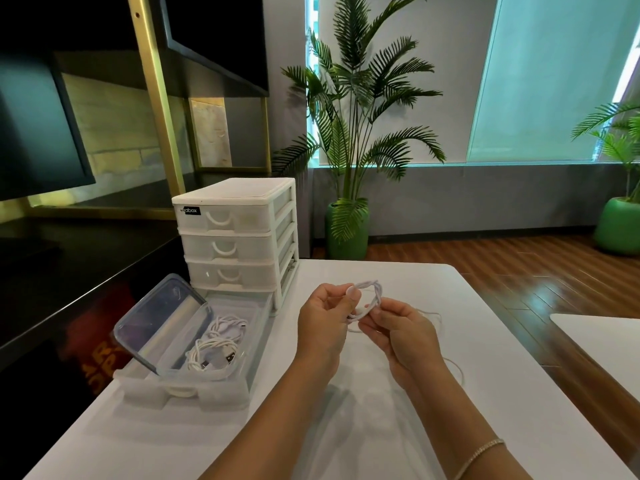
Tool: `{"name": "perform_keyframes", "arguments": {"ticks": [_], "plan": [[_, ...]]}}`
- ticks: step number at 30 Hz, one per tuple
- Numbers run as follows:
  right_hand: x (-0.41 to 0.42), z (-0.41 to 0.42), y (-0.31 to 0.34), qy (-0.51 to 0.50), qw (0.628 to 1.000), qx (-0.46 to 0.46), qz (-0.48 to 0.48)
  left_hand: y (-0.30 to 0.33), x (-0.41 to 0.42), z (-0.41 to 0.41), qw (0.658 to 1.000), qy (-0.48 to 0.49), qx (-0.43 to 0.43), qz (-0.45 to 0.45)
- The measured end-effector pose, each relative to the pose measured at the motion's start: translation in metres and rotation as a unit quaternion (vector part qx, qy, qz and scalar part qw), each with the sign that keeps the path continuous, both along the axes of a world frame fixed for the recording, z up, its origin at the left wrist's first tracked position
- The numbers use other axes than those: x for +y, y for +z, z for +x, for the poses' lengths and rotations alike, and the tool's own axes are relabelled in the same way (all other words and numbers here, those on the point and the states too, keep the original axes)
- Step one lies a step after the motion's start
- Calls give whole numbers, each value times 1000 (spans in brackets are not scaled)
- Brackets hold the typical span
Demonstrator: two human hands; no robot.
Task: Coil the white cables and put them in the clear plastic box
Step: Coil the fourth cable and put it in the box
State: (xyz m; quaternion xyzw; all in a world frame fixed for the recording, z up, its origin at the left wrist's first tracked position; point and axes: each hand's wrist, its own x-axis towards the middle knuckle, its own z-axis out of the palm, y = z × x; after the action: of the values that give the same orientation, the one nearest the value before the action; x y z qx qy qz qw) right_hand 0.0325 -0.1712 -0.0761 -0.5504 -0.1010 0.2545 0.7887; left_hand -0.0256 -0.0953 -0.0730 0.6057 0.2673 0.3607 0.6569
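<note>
mid-coil. left hand (325,327) grip pinched on white cable (369,296) loops, right hand (398,336) grip closed on the next turn, above tabletop (381,427). thin, limp, springy; pinch at crossing. clear plastic box (194,344) left, two coils inside.

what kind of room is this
Probably an office or lounge space: a white table holding a white drawer unit, a dark monitor to the left, and potted palms by tall blinded windows.
</note>
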Motion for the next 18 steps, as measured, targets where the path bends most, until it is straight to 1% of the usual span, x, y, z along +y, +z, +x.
{"name": "perform_keyframes", "arguments": {"ticks": [5, 11, 18], "plan": [[2, -2, 1, 15, 998, 40, 38, 3, -1, -2, 1000, 9, -14, -18], [2, -4, 6, 33, 997, 37, 60, 2, 0, 0, 1000, 25, -11, -15], [2, -5, 5, 30, 984, 110, 136, -3, 2, 5, 1000, 10, 1, -19]]}}
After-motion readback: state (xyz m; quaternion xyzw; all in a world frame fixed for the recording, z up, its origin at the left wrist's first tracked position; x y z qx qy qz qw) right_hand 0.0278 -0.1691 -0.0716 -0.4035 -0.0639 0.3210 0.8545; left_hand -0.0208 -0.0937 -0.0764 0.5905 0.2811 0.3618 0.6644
